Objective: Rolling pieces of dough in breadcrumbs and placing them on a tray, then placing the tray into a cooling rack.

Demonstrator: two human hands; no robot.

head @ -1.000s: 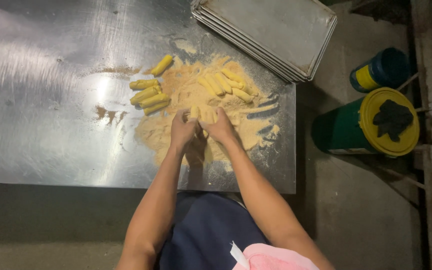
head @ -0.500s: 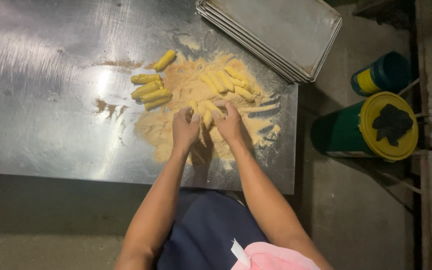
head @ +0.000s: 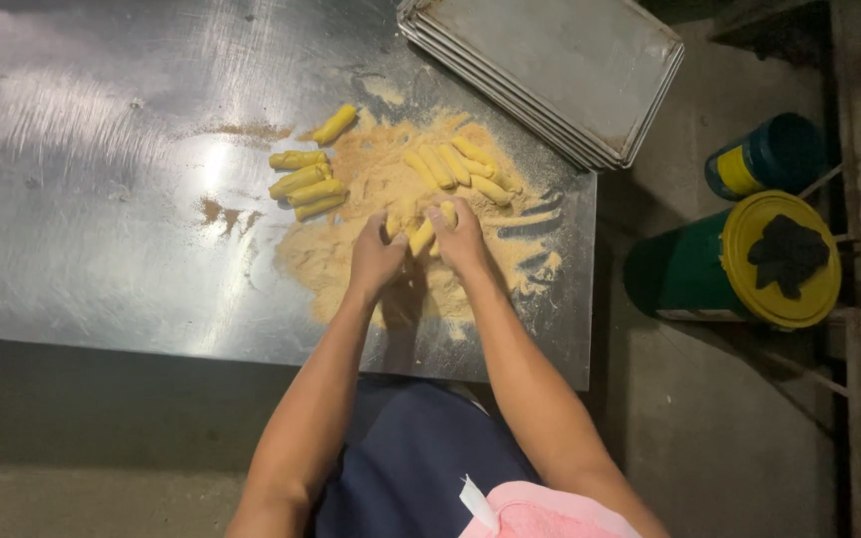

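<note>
Since the earlier frames, both hands had crept slightly up the table toward the far heap of rolls, and the roll between them had turned from lying across the fingertips to pointing away from the person. The left hand lay palm-down with fingers close together, pressing on the crumb; the right hand was cupped narrowly over the yellow dough roll, which sat between the two hands on the patch of tan breadcrumbs on the steel table. Whether the left fingers actually touched the roll could not be told.

A row of finished rolls lay just beyond the crumb's left edge, one lone roll further up, and another cluster of rolls sat near the stack of baking trays.

The likeliest mishap seemed to be a soft roll breaking or flattening if the hands bore down too hard. Crumbs reached close to the table's right edge, so a wide sweep could have pushed them onto the floor beside the green drum with the yellow lid. The near cluster also lay close to the right hand's fingertips and might have been knocked.
</note>
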